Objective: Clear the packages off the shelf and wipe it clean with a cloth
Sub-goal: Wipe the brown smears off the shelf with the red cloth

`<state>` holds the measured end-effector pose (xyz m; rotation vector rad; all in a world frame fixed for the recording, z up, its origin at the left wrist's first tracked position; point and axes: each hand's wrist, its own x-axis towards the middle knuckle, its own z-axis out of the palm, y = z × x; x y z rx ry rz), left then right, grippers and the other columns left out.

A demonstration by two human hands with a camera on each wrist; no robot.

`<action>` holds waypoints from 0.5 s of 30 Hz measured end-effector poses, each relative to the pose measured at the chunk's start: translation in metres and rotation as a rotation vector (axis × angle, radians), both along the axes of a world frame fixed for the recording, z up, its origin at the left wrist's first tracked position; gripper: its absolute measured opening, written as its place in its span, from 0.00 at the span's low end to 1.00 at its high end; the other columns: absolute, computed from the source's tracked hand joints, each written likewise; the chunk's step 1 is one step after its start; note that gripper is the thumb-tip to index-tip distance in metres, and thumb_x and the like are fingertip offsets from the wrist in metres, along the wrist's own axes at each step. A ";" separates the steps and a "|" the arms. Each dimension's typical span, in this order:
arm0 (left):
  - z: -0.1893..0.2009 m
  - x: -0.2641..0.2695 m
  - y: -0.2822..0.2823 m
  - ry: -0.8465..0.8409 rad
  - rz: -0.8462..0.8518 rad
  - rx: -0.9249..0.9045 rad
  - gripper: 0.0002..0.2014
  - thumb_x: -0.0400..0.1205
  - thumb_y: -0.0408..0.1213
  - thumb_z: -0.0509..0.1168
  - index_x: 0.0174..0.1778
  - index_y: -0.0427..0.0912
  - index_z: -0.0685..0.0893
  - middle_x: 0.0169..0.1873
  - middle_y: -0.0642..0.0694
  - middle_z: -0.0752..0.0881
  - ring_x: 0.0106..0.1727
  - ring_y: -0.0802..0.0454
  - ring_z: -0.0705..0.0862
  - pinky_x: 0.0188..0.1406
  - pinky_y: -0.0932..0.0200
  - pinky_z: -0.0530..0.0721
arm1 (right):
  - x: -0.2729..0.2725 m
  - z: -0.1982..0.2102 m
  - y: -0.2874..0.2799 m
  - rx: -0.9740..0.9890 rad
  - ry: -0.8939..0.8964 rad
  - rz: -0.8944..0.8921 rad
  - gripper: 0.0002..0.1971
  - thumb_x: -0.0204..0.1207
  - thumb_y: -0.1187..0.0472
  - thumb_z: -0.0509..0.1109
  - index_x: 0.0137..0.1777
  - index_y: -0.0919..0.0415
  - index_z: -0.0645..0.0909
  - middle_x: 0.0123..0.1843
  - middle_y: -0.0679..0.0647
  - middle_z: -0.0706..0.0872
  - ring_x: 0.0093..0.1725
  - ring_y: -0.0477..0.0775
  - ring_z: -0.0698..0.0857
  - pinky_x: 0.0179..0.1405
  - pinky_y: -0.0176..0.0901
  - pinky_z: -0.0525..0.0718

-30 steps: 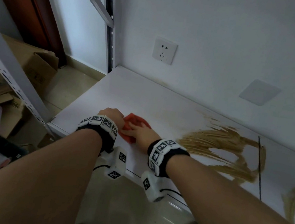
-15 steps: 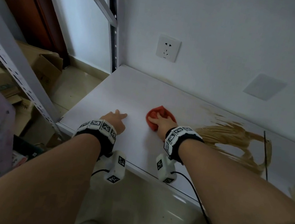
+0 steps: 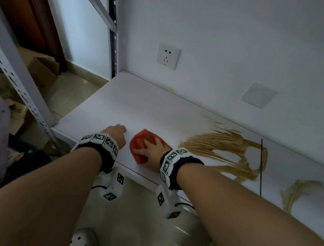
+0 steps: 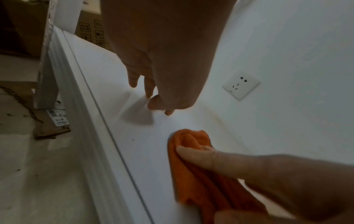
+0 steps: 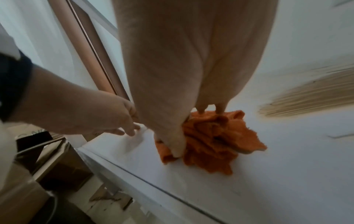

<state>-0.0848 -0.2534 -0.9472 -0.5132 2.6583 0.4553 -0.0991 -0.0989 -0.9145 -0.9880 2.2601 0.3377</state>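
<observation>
Right hand [image 3: 154, 151] flat on the orange cloth [image 3: 140, 147], fingers spread on top and thumb along its near edge, pressing it onto the white shelf [image 3: 138, 107]. Cloth is bunched, sitting near the shelf's front edge. Left hand [image 3: 114, 135] at 9 o'clock of the cloth, just beside it, not touching; fingers loosely bent, tips on the shelf surface, holding nothing. Brown streaky smear [image 3: 224, 150] starts at 3 o'clock of the cloth and runs on to the right; a second smaller smear [image 3: 297, 190] further right. Wall socket [image 3: 168, 55] at 12 o'clock on the back wall. Grey rack post [image 3: 8, 68] at 9 o'clock of the shelf, with cardboard boxes [image 3: 40, 64] on the floor behind it.
</observation>
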 end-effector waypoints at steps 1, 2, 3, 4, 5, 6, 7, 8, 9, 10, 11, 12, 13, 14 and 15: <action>0.001 0.003 0.004 0.012 0.006 0.007 0.25 0.82 0.26 0.53 0.78 0.40 0.68 0.81 0.42 0.61 0.76 0.43 0.70 0.72 0.52 0.72 | 0.002 0.003 0.006 -0.053 0.015 -0.039 0.27 0.84 0.54 0.58 0.81 0.37 0.56 0.85 0.56 0.46 0.83 0.69 0.42 0.80 0.64 0.48; 0.003 0.007 0.009 0.032 0.016 0.016 0.26 0.82 0.25 0.53 0.78 0.41 0.67 0.83 0.45 0.55 0.77 0.44 0.69 0.73 0.51 0.73 | 0.003 0.007 0.013 -0.117 0.030 -0.086 0.26 0.83 0.54 0.58 0.80 0.36 0.58 0.85 0.55 0.47 0.83 0.67 0.41 0.80 0.64 0.47; 0.002 0.010 0.014 0.060 0.022 0.027 0.27 0.81 0.25 0.53 0.79 0.42 0.66 0.84 0.48 0.49 0.77 0.46 0.69 0.73 0.50 0.73 | 0.004 0.011 0.022 -0.171 0.050 -0.132 0.26 0.83 0.55 0.57 0.79 0.36 0.59 0.85 0.55 0.47 0.83 0.66 0.39 0.81 0.64 0.45; 0.004 0.012 0.020 0.092 0.025 0.034 0.28 0.81 0.26 0.54 0.79 0.42 0.65 0.84 0.50 0.47 0.77 0.46 0.69 0.73 0.49 0.74 | 0.004 0.017 0.031 -0.202 0.073 -0.172 0.26 0.83 0.57 0.56 0.79 0.37 0.59 0.85 0.55 0.47 0.83 0.65 0.38 0.81 0.64 0.44; 0.004 0.013 0.026 0.123 0.022 0.041 0.27 0.82 0.28 0.55 0.80 0.43 0.65 0.84 0.51 0.47 0.77 0.47 0.69 0.73 0.48 0.73 | 0.005 0.024 0.043 -0.217 0.095 -0.204 0.26 0.83 0.58 0.56 0.80 0.39 0.59 0.85 0.55 0.46 0.83 0.64 0.37 0.81 0.63 0.43; 0.005 0.014 0.034 0.144 0.015 0.050 0.27 0.83 0.30 0.55 0.80 0.43 0.64 0.84 0.50 0.48 0.78 0.47 0.69 0.74 0.48 0.71 | 0.006 0.031 0.054 -0.225 0.111 -0.235 0.27 0.83 0.60 0.56 0.80 0.40 0.59 0.85 0.56 0.46 0.83 0.64 0.36 0.81 0.63 0.42; 0.005 0.015 0.041 0.155 -0.002 0.050 0.26 0.84 0.33 0.54 0.80 0.44 0.64 0.84 0.49 0.51 0.79 0.47 0.68 0.76 0.49 0.70 | 0.008 0.038 0.066 -0.231 0.121 -0.269 0.26 0.83 0.60 0.56 0.80 0.42 0.61 0.85 0.56 0.46 0.83 0.65 0.36 0.80 0.63 0.42; 0.005 0.016 0.050 0.165 -0.031 0.048 0.26 0.84 0.35 0.54 0.80 0.44 0.64 0.83 0.48 0.54 0.79 0.47 0.66 0.77 0.50 0.68 | 0.011 0.043 0.077 -0.237 0.128 -0.302 0.25 0.83 0.60 0.56 0.79 0.43 0.63 0.85 0.56 0.47 0.83 0.65 0.36 0.80 0.64 0.42; 0.004 0.016 0.058 0.160 -0.067 0.036 0.26 0.84 0.35 0.53 0.80 0.43 0.64 0.82 0.46 0.58 0.79 0.46 0.66 0.78 0.50 0.67 | 0.013 0.046 0.088 -0.236 0.129 -0.331 0.25 0.82 0.59 0.57 0.78 0.44 0.64 0.85 0.56 0.47 0.83 0.66 0.36 0.81 0.65 0.43; 0.005 0.016 0.069 0.153 -0.096 0.016 0.26 0.84 0.35 0.54 0.80 0.43 0.65 0.81 0.45 0.62 0.78 0.43 0.68 0.77 0.50 0.68 | 0.016 0.046 0.099 -0.227 0.127 -0.351 0.25 0.82 0.60 0.57 0.78 0.44 0.65 0.85 0.55 0.48 0.83 0.66 0.35 0.81 0.66 0.43; 0.003 0.015 0.077 0.130 -0.114 -0.017 0.25 0.83 0.33 0.54 0.79 0.42 0.66 0.79 0.43 0.66 0.75 0.41 0.70 0.75 0.50 0.70 | 0.019 0.046 0.109 -0.211 0.122 -0.364 0.25 0.81 0.61 0.58 0.78 0.43 0.66 0.86 0.53 0.47 0.83 0.66 0.35 0.81 0.66 0.43; 0.007 0.016 0.087 0.088 -0.141 -0.058 0.23 0.84 0.33 0.54 0.78 0.41 0.68 0.76 0.42 0.71 0.72 0.39 0.74 0.73 0.51 0.72 | 0.021 0.044 0.119 -0.197 0.110 -0.372 0.26 0.81 0.62 0.59 0.78 0.44 0.66 0.86 0.52 0.46 0.83 0.66 0.34 0.80 0.67 0.42; 0.008 0.015 0.095 0.028 -0.176 -0.086 0.21 0.85 0.33 0.54 0.76 0.39 0.70 0.71 0.40 0.76 0.69 0.39 0.78 0.70 0.51 0.75 | 0.022 0.041 0.128 -0.186 0.095 -0.376 0.26 0.81 0.63 0.59 0.78 0.44 0.66 0.86 0.52 0.45 0.83 0.65 0.34 0.80 0.67 0.41; 0.010 0.014 0.102 -0.003 -0.210 -0.049 0.19 0.86 0.34 0.53 0.74 0.36 0.72 0.66 0.39 0.80 0.66 0.39 0.81 0.68 0.50 0.79 | 0.023 0.039 0.138 -0.179 0.085 -0.377 0.26 0.81 0.63 0.60 0.78 0.44 0.66 0.86 0.52 0.45 0.83 0.65 0.33 0.80 0.67 0.40; 0.011 0.013 0.107 -0.016 -0.223 -0.036 0.19 0.88 0.36 0.51 0.73 0.32 0.72 0.62 0.38 0.83 0.64 0.39 0.83 0.65 0.49 0.81 | 0.023 0.039 0.148 -0.172 0.080 -0.381 0.26 0.81 0.63 0.60 0.78 0.45 0.67 0.86 0.52 0.45 0.83 0.65 0.33 0.81 0.67 0.40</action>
